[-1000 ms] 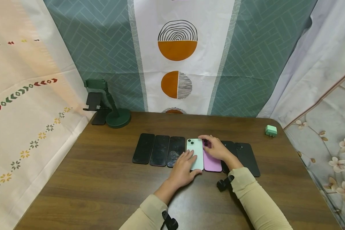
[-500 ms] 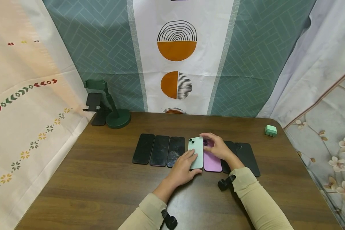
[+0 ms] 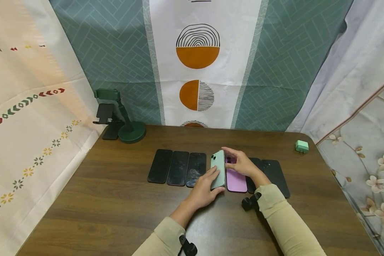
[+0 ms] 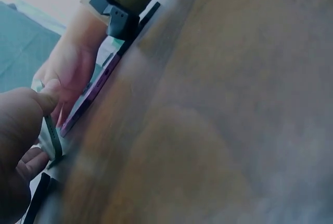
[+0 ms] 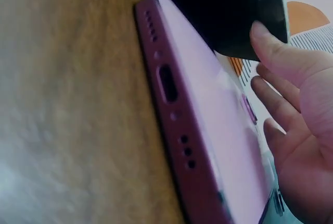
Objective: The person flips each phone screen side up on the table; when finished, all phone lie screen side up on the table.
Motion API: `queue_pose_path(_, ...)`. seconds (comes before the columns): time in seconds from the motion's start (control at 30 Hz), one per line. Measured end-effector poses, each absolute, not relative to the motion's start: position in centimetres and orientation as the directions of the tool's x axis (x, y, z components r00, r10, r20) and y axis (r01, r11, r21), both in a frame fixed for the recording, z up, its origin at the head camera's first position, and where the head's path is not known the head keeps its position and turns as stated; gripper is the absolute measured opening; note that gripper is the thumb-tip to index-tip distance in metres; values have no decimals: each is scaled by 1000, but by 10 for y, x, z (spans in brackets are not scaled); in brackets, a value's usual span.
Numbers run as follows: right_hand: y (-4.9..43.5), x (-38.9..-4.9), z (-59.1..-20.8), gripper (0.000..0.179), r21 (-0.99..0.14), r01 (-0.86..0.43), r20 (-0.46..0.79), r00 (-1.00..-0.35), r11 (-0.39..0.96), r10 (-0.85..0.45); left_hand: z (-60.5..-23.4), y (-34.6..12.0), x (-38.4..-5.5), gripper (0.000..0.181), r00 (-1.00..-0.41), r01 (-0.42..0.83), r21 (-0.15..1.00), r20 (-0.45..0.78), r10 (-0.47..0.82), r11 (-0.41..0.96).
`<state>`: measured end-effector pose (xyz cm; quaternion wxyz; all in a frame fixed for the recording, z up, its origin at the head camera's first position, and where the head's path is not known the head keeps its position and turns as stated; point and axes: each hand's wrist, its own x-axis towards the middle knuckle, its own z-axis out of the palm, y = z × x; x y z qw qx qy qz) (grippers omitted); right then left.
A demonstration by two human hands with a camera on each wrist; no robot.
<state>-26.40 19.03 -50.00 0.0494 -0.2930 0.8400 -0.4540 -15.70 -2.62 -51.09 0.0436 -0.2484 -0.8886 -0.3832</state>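
Note:
A mint green phone (image 3: 218, 170) is tilted in a row of phones, its right long edge raised and its camera side upward. My left hand (image 3: 202, 187) holds it near the lower end, fingers on its back and left side. The thumb (image 4: 49, 95) of that hand lies near its edge in the left wrist view. My right hand (image 3: 241, 164) pinches the upper right corner. In the right wrist view its thumb touches the dark screen (image 5: 237, 10), and other fingers hang loosely curled. A pink-purple phone (image 3: 236, 180) lies flat under the right hand.
Three dark phones (image 3: 160, 166) lie to the left. Two black phones (image 3: 276, 177) lie to the right, one partly under the right wrist. A green phone stand (image 3: 132, 132) is at the back left, a green charger plug (image 3: 302, 146) at the back right of the wooden table (image 3: 115, 199).
The mint green phone has gone from lying flat to tilted, its right edge lifting upward. My right hand has stayed at its upper corner, and the left hand has barely moved.

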Motion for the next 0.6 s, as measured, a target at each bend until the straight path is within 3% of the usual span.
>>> queue_pose_path(0.6, 187, -270, -497, 78, -787, -436, 123, -804, 436, -582, -512, -24, -156, 67, -876, 469, 763, 338, 344, 445)
